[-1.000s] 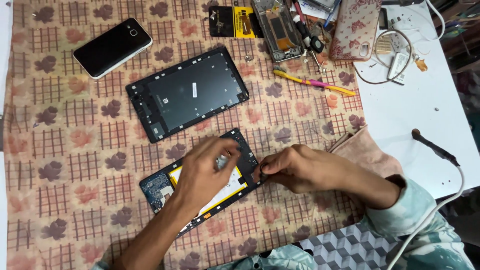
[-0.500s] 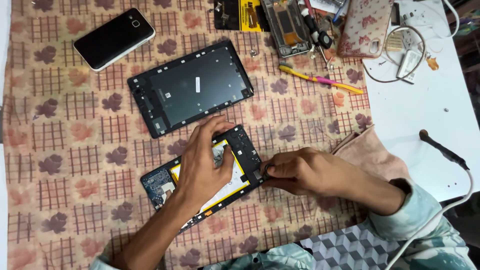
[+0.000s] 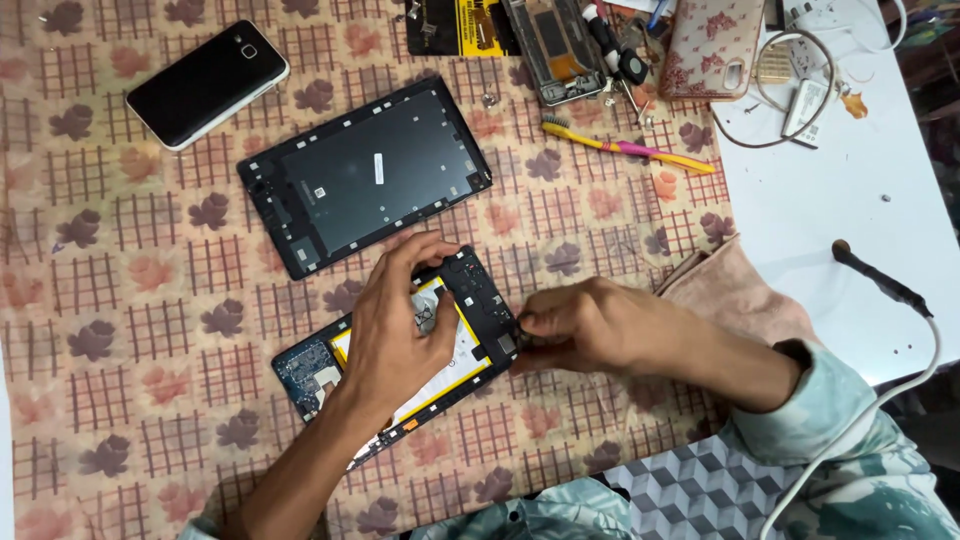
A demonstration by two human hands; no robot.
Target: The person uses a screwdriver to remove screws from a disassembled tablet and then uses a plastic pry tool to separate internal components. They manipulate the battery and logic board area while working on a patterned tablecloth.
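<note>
Squarely under left hand [image 3: 400,325], opened tablet [image 3: 480,290]; right fingers [image 3: 535,325] at its edge.

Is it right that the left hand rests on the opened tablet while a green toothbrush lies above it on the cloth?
Not quite: the head view shows the toothbrush is yellow and pink, not green. The left hand does rest on the opened tablet, on the cloth.

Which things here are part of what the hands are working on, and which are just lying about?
In hand:
left hand, pressing on the opened tablet
right hand, pinching at the tablet's right edge

Lying about:
back cover
black phone
toothbrush
floral case
cable
pink cloth
</note>
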